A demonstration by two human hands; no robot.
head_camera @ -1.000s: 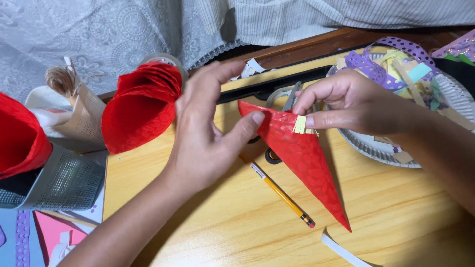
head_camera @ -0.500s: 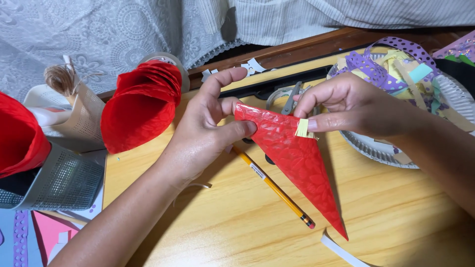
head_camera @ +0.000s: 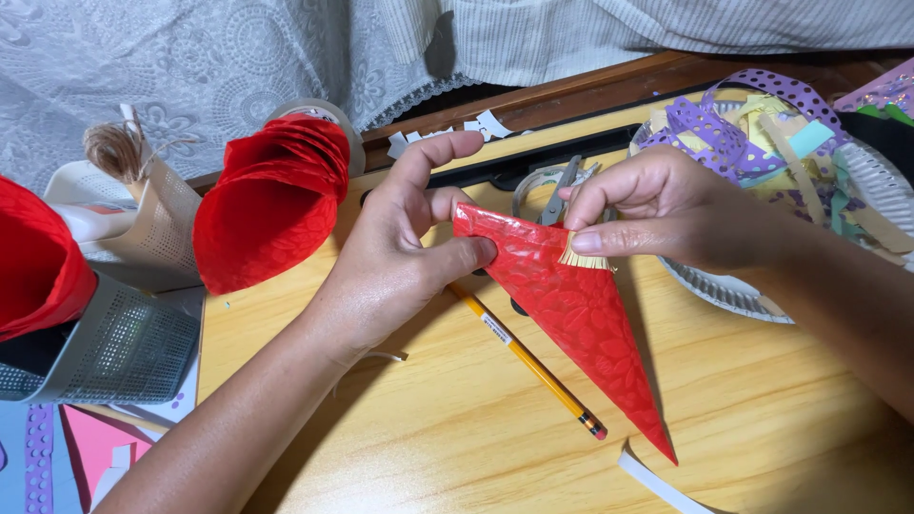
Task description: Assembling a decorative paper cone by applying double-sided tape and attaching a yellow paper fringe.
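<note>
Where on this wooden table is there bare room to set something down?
Bare wood shows on the table between the left hand's forearm and the pencil, and right of the red paper cone, below the paper plate. The far edge is crowded: scissors, nested red cones, mesh basket. The right hand pinches the cone's rim.

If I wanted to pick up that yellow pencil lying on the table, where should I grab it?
Probably the pencil's bare lower half, pinched across its thin shaft from above. It lies flat on the wooden table, its upper end tucked under the left hand, and the red paper cone crowds its right side.
</note>
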